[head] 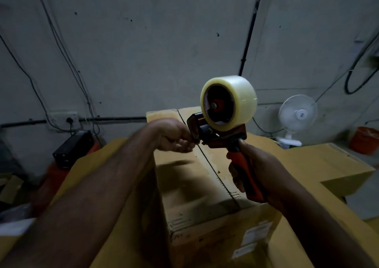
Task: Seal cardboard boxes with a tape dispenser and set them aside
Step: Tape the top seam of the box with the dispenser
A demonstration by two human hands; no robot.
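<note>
Head view is showing you holding the tape dispenser [221,139] up above the cardboard box [190,179]. Your right hand [259,170] is gripping it by the orange handle [253,189], fingers wrapped round, with the roll of clear tape [232,101] sitting on top toward the far side. Your left hand [176,137] is reaching in from the left. Its curled fingers are pinching at the dispenser's front end, though blur is hiding whether any tape lies between them. The box is standing just below both hands, flaps closed, a dark seam running near to far along its top. More flat cardboard [328,165] is lying to its right – beyond that, a white fan [297,113] and an orange bucket [365,141] are standing by the far wall.
</note>
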